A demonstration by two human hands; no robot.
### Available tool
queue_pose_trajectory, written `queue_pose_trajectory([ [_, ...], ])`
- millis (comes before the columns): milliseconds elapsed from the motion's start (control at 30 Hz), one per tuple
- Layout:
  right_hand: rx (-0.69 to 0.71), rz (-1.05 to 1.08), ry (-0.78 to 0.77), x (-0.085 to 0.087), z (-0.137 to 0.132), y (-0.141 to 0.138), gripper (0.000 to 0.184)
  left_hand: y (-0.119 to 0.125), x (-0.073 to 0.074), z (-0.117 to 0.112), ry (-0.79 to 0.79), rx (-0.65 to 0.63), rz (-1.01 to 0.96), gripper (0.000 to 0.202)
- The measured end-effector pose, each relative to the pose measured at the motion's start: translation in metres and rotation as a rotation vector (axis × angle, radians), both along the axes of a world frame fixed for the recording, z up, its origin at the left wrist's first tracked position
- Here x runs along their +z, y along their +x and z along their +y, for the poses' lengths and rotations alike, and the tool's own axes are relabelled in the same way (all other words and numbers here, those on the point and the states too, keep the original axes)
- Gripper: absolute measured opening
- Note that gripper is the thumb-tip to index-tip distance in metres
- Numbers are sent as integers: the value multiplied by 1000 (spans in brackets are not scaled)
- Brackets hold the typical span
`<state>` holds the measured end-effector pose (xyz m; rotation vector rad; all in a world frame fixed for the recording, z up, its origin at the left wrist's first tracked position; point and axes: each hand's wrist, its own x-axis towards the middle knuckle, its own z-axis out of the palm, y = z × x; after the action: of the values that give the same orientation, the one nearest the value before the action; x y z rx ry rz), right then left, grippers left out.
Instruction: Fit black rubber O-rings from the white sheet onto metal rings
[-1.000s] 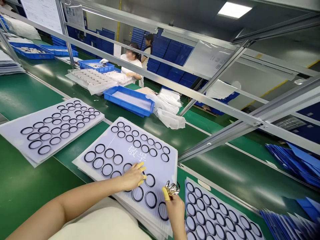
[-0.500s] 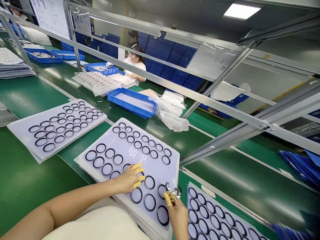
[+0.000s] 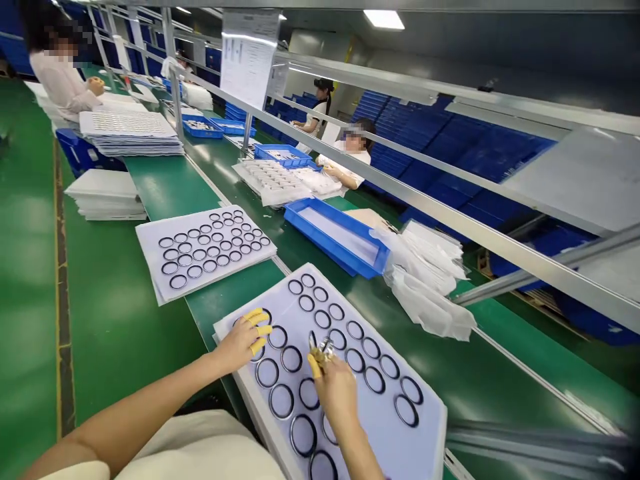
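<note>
A white sheet point(image 3: 400, 373) on a stack lies under both my hands, with black rubber O-rings point(image 3: 281, 401) set out in rows. My left hand point(image 3: 240, 343), wearing yellow finger cots, rests flat at the sheet's left edge, its fingertips on or beside the rings there. My right hand point(image 3: 337, 400) pinches a small shiny metal tool point(image 3: 320, 350) above the sheet's middle, with a yellow cot on its thumb. The tool's exact kind is hard to tell, and the hand covers several rings.
Another ringed sheet point(image 3: 205, 250) lies on the green conveyor belt point(image 3: 240, 293) to the left. A blue plastic tray point(image 3: 335, 237) and white plastic bags point(image 3: 425, 300) lie farther along. An aluminium rail point(image 3: 450, 220) runs diagonally to the right. Two co-workers point(image 3: 355, 153) sit or stand beyond it.
My view has swung left and widened. Both hands have shifted on the sheet, with the right hand now nearer its middle. The metal tool stays in my right hand.
</note>
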<state>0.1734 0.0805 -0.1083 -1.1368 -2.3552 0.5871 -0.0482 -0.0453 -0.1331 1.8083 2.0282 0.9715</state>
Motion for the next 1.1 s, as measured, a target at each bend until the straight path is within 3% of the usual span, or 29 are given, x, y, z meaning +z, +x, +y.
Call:
queue_pose_trajectory([
  [167, 180, -335, 212, -13, 26, -96, 20, -36, -22, -18, -6, 105, -31, 32],
  [300, 201, -530, 305, -25, 34, -126, 18, -56, -34, -22, -25, 139, -47, 32],
  [500, 155, -692, 347, -26, 30, -100, 14, -77, -32, 0, -87, 52, -10, 32],
  [667, 127, -708, 318, -21, 24, -86, 15, -71, -17, 47, -123, -114, 84, 29],
  [833, -57, -710, 298, -14, 20, -72, 27, -57, -16, 92, -133, -210, 136, 22],
  [933, -145, -746, 287, -13, 14, -55, 29, -54, -18, 101, -152, -259, 160, 18],
  [1100, -178, -798, 265, -19, 3, -39, 31, -47, -16, 103, -127, -326, 191, 25],
])
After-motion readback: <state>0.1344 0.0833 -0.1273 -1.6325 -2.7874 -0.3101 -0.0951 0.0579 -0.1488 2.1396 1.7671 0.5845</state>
